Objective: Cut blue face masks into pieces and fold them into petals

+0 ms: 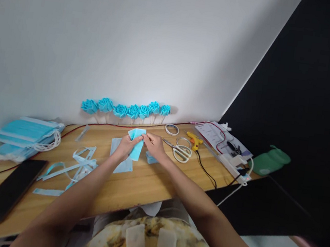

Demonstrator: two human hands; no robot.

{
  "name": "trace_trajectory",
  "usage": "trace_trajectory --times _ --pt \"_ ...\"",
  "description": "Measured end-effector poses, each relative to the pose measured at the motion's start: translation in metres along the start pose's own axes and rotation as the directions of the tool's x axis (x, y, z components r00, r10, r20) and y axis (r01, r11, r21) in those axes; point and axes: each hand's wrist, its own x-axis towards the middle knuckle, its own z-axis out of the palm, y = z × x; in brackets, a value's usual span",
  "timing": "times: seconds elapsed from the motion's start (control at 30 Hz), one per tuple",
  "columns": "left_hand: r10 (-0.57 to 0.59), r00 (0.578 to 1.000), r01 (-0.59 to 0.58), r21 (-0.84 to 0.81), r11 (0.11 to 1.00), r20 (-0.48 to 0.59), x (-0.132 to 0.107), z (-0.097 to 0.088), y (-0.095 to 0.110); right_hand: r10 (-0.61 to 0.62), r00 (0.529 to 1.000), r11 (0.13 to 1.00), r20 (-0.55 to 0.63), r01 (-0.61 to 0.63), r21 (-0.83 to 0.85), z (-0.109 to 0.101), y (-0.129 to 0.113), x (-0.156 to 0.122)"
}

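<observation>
Between my two hands, above the middle of the table, is a piece of blue mask fabric [137, 151]. My left hand [126, 146] grips its left side with the thumb across the front. The fingers of my right hand [154, 145] pinch its upper right edge. A paler fabric sheet [123, 167] lies flat on the table under my left hand. Beside my right wrist is a small stack of blue pieces [150, 159], partly hidden by that hand. White-handled scissors [181, 153] rest just right of my right hand.
Blue fabric roses [133, 111] stand along the wall. Face masks [26, 133], cut strips [82, 165] and a dark tablet-like slab [6, 192] lie left. Rightward are a tape roll [172, 129], yellow glue gun [194, 141], papers [218, 136], power strip [234, 169] and green pouch [269, 160].
</observation>
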Motion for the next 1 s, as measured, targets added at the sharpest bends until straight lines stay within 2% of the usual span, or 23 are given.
trace_trajectory --times 0.27,0.47,0.57,0.7,0.77,0.87,1.0 --pt "-0.009 0.997 0.004 0.071 0.997 0.070 0.003 -0.007 -0.002 0.010 0.995 0.998 0.104 -0.017 0.065 -0.002 0.021 0.011" --pt "-0.055 0.992 0.033 0.186 0.982 0.114 0.004 -0.005 -0.002 -0.019 1.000 1.000 0.020 0.019 -0.012 -0.002 0.028 0.006" --pt "-0.092 0.984 0.044 0.295 0.955 0.151 0.003 -0.005 -0.002 -0.049 0.999 0.998 -0.020 0.048 -0.039 -0.003 0.031 0.001" --pt "-0.092 0.981 0.016 0.401 0.916 0.171 0.005 -0.007 -0.005 -0.044 0.996 0.999 -0.077 0.042 -0.029 -0.009 0.038 0.001" --pt "-0.067 0.985 -0.006 0.419 0.908 0.158 0.007 -0.009 -0.007 -0.031 0.996 1.000 -0.079 0.031 0.000 -0.012 0.041 0.002" --pt "-0.042 0.991 -0.014 0.419 0.908 0.123 0.010 -0.011 -0.010 -0.029 0.999 0.999 -0.020 0.029 0.032 -0.013 0.043 0.002" --pt "-0.041 0.989 -0.025 0.443 0.896 0.139 0.011 -0.011 -0.014 -0.058 0.998 0.995 0.005 0.058 -0.085 -0.011 0.043 0.000"
